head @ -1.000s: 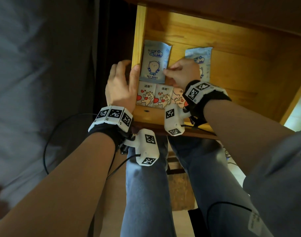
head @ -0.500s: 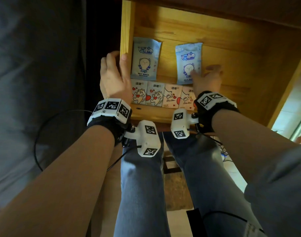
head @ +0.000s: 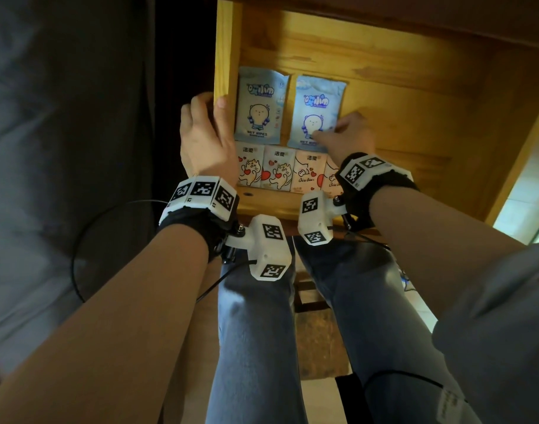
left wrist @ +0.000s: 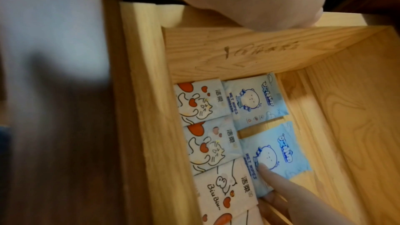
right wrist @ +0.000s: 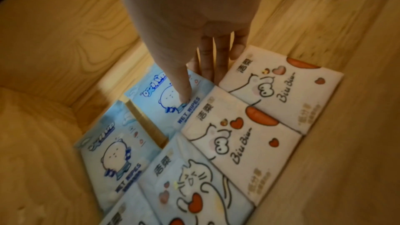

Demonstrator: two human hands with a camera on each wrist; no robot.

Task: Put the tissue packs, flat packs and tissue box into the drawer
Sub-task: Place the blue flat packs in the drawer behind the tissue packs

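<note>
The wooden drawer [head: 415, 133] stands pulled out. Two blue wet-wipes flat packs lie side by side on its floor, the left one [head: 261, 105] and the right one [head: 318, 110]. In front of them sits a row of several white cartoon tissue packs [head: 278, 171]. My left hand [head: 205, 139] grips the drawer's left wall [head: 223, 56], thumb inside and fingers outside. My right hand [head: 338, 133] presses its thumb on the right flat pack [right wrist: 164, 98], with straight fingers [right wrist: 214, 57] standing on the floor at the pack's edge.
The right half of the drawer floor [left wrist: 346, 126] is bare wood. A dark tabletop [head: 415, 16] overhangs the back of the drawer. My legs in jeans [head: 256, 332] are below the drawer front, and grey bedding [head: 47, 148] and a black cable [head: 78, 240] lie at left.
My right hand has come from the right of the right flat pack onto its lower corner. That pack has slid left, closer to the other one. My left hand has kept hold of the drawer wall.
</note>
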